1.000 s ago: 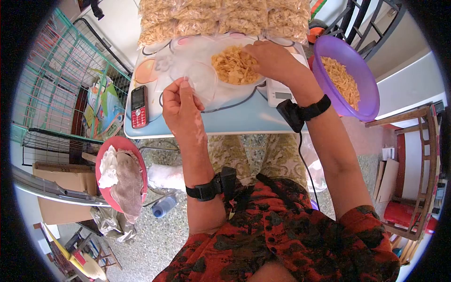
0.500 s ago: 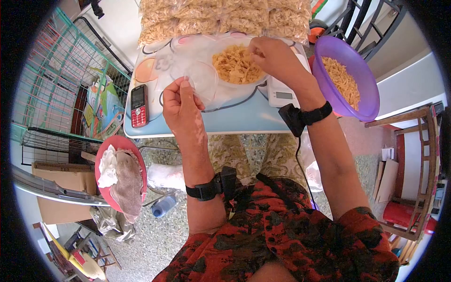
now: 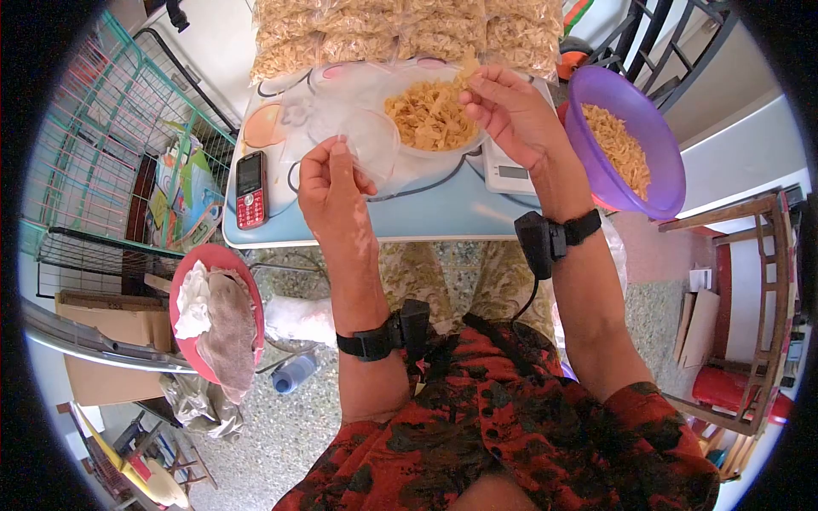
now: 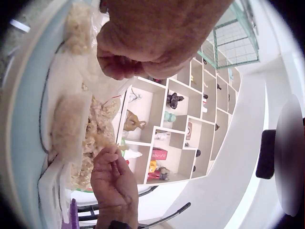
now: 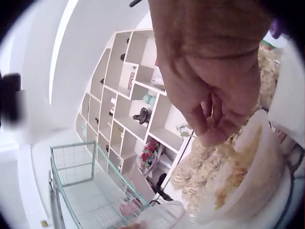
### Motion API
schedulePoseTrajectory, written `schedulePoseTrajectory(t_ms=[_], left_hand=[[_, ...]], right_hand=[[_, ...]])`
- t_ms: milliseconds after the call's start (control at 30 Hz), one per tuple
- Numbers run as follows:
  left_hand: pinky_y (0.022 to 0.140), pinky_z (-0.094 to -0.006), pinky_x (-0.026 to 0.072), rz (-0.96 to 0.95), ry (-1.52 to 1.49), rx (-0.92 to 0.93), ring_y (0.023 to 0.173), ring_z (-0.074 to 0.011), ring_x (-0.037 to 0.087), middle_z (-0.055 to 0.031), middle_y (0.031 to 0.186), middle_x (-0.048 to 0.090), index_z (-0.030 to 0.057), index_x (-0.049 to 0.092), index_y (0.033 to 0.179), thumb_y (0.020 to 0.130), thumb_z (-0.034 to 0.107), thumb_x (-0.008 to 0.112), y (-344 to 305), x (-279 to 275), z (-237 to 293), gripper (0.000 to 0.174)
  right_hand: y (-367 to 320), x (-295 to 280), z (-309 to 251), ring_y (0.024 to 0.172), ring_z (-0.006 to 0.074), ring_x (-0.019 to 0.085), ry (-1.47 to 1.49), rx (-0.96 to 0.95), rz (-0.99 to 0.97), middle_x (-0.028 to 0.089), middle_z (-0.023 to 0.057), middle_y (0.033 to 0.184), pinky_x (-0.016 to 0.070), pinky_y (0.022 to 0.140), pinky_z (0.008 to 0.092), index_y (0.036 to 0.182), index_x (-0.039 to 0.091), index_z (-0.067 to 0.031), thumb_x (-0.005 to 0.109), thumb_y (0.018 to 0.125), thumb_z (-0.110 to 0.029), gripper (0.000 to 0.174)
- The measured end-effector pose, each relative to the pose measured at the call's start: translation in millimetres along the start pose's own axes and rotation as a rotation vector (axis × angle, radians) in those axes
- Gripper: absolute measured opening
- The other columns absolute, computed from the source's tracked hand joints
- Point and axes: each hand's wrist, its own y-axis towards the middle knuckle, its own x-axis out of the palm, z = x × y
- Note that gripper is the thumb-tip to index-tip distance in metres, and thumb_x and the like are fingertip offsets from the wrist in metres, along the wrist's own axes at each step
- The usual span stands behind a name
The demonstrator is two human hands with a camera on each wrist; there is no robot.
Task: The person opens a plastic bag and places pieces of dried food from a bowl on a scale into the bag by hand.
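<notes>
The clear bowl (image 3: 426, 154) is holding yellow flakes (image 3: 430, 119); the purple basin (image 3: 671, 157) is holding more. The left hand (image 3: 341, 187) is gripping the clear lid (image 3: 375, 140) by its edge. The right hand (image 3: 515, 111) is pinching one flake (image 3: 469, 66) at its fingertips, near the bowl's far right rim.

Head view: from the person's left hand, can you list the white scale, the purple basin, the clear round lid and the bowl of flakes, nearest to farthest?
From the left hand:
1. Clear round lid: pinched in its fingers.
2. Bowl of flakes: just to the right.
3. White scale: right of the bowl.
4. Purple basin: far right.
</notes>
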Motion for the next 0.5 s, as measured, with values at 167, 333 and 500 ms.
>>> schedulePoseTrajectory(t_ms=[167, 333, 500], left_hand=[[0.051, -0.0228, 0.0417, -0.002, -0.047, -0.033, 0.056, -0.0074, 0.046, 0.0019, 0.071, 0.051, 0.0033, 0.061, 0.101, 0.095, 0.019, 0.062, 1.3, -0.5, -1.0, 0.017], [0.052, -0.0228, 0.042, -0.021, -0.073, -0.041, 0.057, -0.0075, 0.046, 0.0019, 0.073, 0.051, 0.0036, 0.061, 0.102, 0.095, 0.019, 0.062, 1.2, -1.9, -1.3, 0.017], [0.052, -0.0229, 0.0417, -0.031, -0.1, -0.052, 0.057, -0.0075, 0.046, 0.002, 0.072, 0.051, 0.0037, 0.061, 0.101, 0.095, 0.019, 0.062, 1.5, -1.4, -2.6, 0.017]], right_hand=[[-1.2, -6.2, -0.6, 0.083, 0.0177, 0.066, 0.305, 0.074, -0.103, 0.065, 0.0094, 0.092, 0.0574, 0.07, 0.0237, 0.099, 0.062, -0.0004, 0.063, 0.092, -0.009, 0.012], [0.6, -10.4, 0.2, 0.088, 0.0211, 0.065, 0.471, 0.111, -0.104, 0.065, 0.0122, 0.095, 0.0577, 0.069, 0.0238, 0.097, 0.063, 0.0008, 0.063, 0.091, -0.006, 0.01], [-3.9, 1.8, -2.5, 0.084, 0.0189, 0.066, 0.47, 0.098, -0.127, 0.066, 0.0111, 0.093, 0.0571, 0.068, 0.0236, 0.097, 0.063, 0.0005, 0.063, 0.091, -0.005, 0.009]])
